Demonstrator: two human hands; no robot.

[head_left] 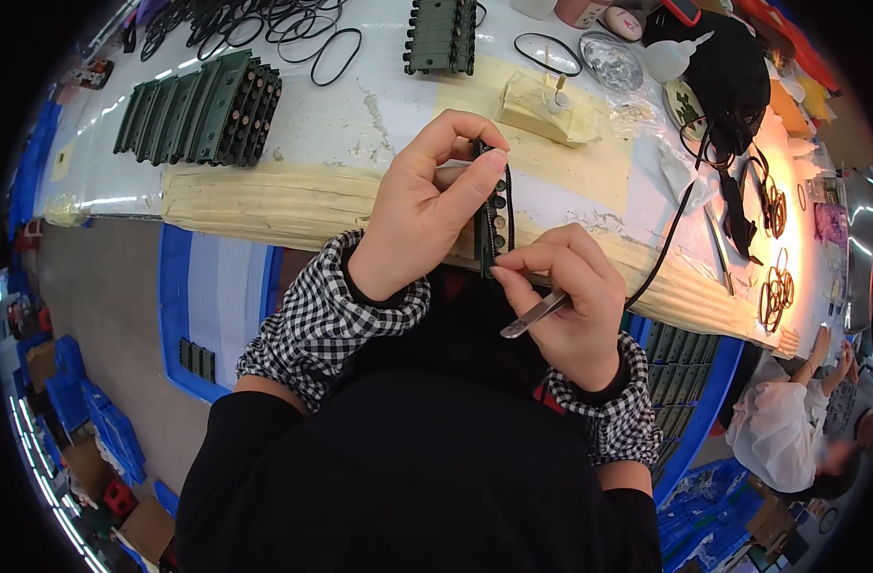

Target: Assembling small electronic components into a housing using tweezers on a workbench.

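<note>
Between my hands, just over the table's front edge, is a narrow dark green part (pixel 484 234) with a row of small round studs along one side. A thin black rubber band (pixel 510 205) runs along its right side. My left hand (pixel 417 205) grips the upper end, thumb on top and fingers curled behind. My right hand (pixel 575 296) is closed around metal tweezers (pixel 532 318), whose flat end sticks out toward me. Its thumb and index fingertip pinch at the lower end of the part; whether they hold the band there is hidden.
Rows of similar green parts (pixel 193 115) stand at left, with another group (pixel 440 38) at the back. Loose black bands (pixel 255 24) lie behind. A yellowish block (pixel 556 107) with pins sits beyond my hands. Blue trays (pixel 174 306) are below the table. Another person (pixel 780 420) is at right.
</note>
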